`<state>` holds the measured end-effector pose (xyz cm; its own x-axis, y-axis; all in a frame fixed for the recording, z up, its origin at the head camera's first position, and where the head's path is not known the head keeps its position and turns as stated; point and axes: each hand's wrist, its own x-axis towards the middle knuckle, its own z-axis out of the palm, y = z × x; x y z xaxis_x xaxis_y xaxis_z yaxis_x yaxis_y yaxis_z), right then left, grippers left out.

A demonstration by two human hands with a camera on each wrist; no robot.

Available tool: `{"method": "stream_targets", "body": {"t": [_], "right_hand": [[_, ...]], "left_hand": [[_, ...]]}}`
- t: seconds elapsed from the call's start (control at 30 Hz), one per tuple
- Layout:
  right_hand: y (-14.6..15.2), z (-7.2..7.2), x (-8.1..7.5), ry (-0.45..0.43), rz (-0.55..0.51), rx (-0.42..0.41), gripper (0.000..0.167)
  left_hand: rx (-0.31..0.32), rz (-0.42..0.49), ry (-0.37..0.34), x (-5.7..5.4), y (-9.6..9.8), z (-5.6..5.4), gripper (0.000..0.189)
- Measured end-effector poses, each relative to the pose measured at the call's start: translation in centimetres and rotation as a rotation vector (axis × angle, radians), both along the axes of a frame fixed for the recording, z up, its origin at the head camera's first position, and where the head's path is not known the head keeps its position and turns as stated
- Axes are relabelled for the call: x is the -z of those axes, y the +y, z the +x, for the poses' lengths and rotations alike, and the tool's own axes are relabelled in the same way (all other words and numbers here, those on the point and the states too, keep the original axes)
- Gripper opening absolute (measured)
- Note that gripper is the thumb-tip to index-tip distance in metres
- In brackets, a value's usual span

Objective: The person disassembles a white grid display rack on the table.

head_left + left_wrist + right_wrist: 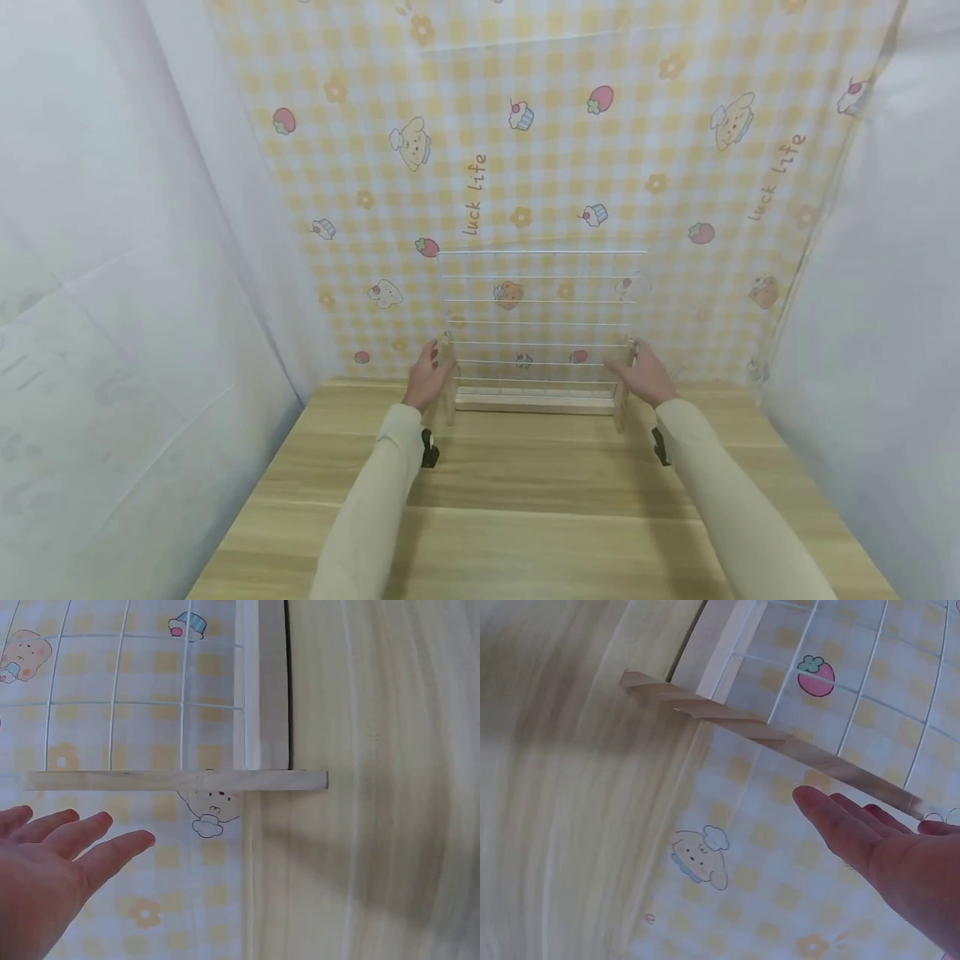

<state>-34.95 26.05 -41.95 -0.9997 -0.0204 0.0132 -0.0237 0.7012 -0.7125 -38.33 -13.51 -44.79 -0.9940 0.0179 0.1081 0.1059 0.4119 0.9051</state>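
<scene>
A white wire grid rack [542, 252] stands upright on a wooden base bar [536, 407] at the back of the table. Wooden side posts hold it, a left post [450, 400] and a right post [621, 404]. My left hand [430, 380] is beside the left post, its fingers extended. In the left wrist view a gap shows between these fingers [112, 855] and the post [172, 780]. On the other side, my right hand [647, 377] is next to the right post. Its straight fingers [840, 825] lie close along the post's outer face in the right wrist view.
The wood-grain table [525, 550] runs up to a yellow checked cloth [555, 167] hanging right behind the rack. White curtains close off the left side [112, 292] and the right side [885, 292]. Dark wrist straps [429, 448] show at both cuffs.
</scene>
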Motion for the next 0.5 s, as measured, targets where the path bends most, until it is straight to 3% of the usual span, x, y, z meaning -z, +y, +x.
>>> {"method": "stream_targets", "body": {"t": [0.17,0.33,0.5], "right_hand": [[-0.3,-0.2,-0.2,-0.021,-0.008,0.01,0.097],[0.1,-0.2,0.2,-0.029,-0.006,0.0,0.097],[0.3,-0.2,0.2,-0.016,-0.002,-0.002,0.097]], "left_hand": [[0.02,-0.013,-0.025,-0.7,0.7,-0.6,0.076],[0.012,0.015,-0.061,-0.7,1.0,-0.9,0.078],[0.005,0.032,-0.049,-0.7,1.3,-0.9,0.076]]}}
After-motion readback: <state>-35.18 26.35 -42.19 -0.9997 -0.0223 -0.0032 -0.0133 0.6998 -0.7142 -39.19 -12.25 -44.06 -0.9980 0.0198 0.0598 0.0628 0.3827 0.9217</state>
